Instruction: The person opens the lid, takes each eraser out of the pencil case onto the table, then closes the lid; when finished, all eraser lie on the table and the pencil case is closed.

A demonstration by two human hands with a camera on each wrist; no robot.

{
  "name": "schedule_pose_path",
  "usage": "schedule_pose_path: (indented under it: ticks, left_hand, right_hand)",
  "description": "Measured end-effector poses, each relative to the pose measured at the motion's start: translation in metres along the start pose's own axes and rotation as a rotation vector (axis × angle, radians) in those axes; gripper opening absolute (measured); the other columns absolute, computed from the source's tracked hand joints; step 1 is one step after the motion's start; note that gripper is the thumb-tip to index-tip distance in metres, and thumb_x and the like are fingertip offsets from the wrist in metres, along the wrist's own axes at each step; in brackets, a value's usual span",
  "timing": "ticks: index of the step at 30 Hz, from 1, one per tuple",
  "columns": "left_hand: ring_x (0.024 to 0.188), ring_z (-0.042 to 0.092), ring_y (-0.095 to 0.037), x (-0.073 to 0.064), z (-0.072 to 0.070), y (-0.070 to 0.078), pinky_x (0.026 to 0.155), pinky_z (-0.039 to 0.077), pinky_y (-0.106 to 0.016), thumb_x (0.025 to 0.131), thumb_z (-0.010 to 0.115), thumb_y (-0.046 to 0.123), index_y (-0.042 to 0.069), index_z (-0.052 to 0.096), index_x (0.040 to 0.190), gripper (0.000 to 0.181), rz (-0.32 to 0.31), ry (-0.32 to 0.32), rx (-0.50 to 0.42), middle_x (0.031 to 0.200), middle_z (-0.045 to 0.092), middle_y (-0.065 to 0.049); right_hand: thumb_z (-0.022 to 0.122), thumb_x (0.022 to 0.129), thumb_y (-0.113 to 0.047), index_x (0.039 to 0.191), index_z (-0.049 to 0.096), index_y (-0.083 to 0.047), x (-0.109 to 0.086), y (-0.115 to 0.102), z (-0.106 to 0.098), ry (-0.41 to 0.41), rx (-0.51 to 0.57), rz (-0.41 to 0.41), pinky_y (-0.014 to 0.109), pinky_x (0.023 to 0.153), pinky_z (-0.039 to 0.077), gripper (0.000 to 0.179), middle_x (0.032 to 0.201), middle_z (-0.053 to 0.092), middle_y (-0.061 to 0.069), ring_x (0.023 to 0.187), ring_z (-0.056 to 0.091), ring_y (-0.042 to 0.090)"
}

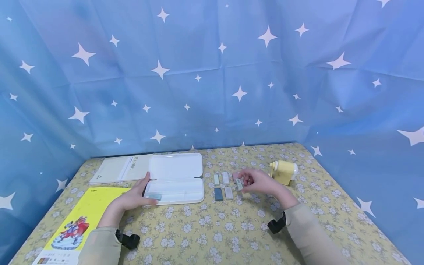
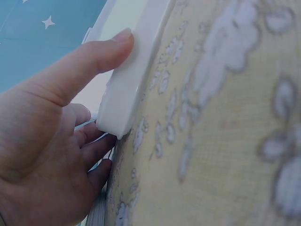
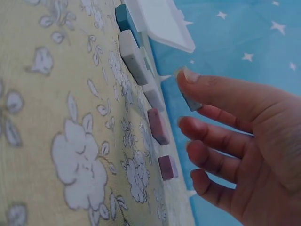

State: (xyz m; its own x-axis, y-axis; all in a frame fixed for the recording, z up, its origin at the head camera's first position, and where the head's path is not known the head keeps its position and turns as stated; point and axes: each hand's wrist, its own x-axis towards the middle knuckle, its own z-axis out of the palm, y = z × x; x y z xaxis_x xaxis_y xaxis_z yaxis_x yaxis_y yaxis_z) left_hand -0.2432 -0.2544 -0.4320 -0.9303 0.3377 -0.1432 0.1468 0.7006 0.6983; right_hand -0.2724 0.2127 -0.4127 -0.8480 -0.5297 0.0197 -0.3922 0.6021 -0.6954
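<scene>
An open white pencil case (image 1: 175, 166) lies on the table, its lid folded back away from me. My left hand (image 1: 134, 195) holds the case's left end, thumb over the near rim and fingers at the end wall, as the left wrist view shows. Inside, near that thumb, lies a light-blue eraser (image 1: 154, 196). My right hand (image 1: 260, 182) pinches a small grey-green eraser (image 3: 190, 100) between thumb and index finger, above the table. Close by lie several block erasers, among them a dark blue one (image 1: 218, 194), a whitish one (image 1: 229, 193) and a pink one (image 3: 158, 126).
To the right of my right hand stands a yellow-and-white device (image 1: 284, 172), its kind unclear. Behind the left hand lies a pale book marked "Gambit" (image 1: 116, 169). A yellow illustrated book (image 1: 86, 209) lies at the left. Flowered cloth (image 1: 192, 235) covers the table; a starry blue curtain (image 1: 212, 110) hangs behind.
</scene>
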Motion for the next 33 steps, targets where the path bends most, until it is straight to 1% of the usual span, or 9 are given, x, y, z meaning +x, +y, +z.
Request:
schedule_pose_path:
  ticks: [8,16,22,26,33]
  left_hand:
    - [0.141,0.0,-0.05,0.001,0.0,-0.002,0.106,0.014,-0.068,0.079,0.078,0.038,0.005,-0.009,0.154,0.12,0.002,-0.002,-0.007,0.156,-0.001,-0.028]
    - [0.141,0.001,-0.049,0.001,0.0,0.0,0.106,0.014,-0.067,0.079,0.078,0.037,0.006,-0.009,0.154,0.119,-0.003,-0.001,-0.012,0.157,0.0,-0.028]
    - [0.141,0.0,-0.05,0.0,0.0,0.002,0.106,0.014,-0.068,0.079,0.079,0.037,0.006,-0.009,0.154,0.12,-0.009,-0.002,-0.016,0.157,-0.002,-0.028]
    - [0.141,0.0,-0.05,0.0,0.0,0.002,0.106,0.014,-0.068,0.079,0.079,0.038,0.006,-0.009,0.154,0.12,-0.013,-0.002,-0.017,0.157,-0.001,-0.028]
    - [0.141,0.002,-0.05,0.0,0.0,0.0,0.106,0.014,-0.067,0.079,0.078,0.038,0.005,-0.009,0.154,0.12,-0.001,0.0,-0.012,0.156,0.001,-0.028]
  right_hand:
    - [0.079,0.081,-0.014,0.11,0.061,-0.009,-0.002,0.0,0.001,-0.038,-0.027,0.007,0.035,0.063,0.049,0.034,0.082,0.058,0.002,0.072,0.055,0.018]
    - [0.081,0.079,-0.018,0.108,0.062,-0.012,-0.001,0.004,0.006,-0.05,-0.114,0.007,0.033,0.063,0.049,0.035,0.08,0.059,-0.001,0.069,0.056,0.015]
    - [0.081,0.079,-0.018,0.11,0.063,-0.01,0.001,0.009,0.008,-0.065,-0.106,0.011,0.033,0.06,0.049,0.037,0.078,0.06,-0.001,0.067,0.056,0.015]
    - [0.081,0.079,-0.017,0.11,0.062,-0.01,0.001,0.007,0.008,-0.07,-0.098,0.023,0.033,0.06,0.048,0.037,0.078,0.059,0.0,0.066,0.055,0.015]
    - [0.08,0.079,-0.015,0.11,0.062,-0.009,0.001,0.005,0.01,-0.075,-0.097,0.037,0.033,0.059,0.045,0.037,0.076,0.058,0.001,0.064,0.052,0.015]
